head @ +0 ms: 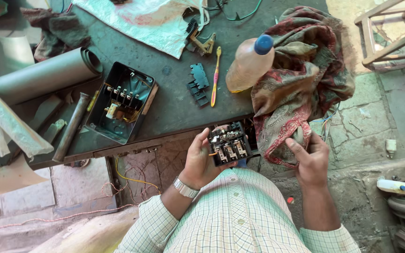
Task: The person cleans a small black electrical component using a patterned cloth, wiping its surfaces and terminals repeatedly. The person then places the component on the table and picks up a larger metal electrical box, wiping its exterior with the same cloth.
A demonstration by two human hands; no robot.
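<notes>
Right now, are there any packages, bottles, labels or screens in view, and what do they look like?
Plastic bottle: lying on the workbench beside the patterned cloth, cloudy orange-tinted body, blue cap.
White sack: spread flat at the bench's far edge, faint reddish marks.
No screens or signs.
</notes>
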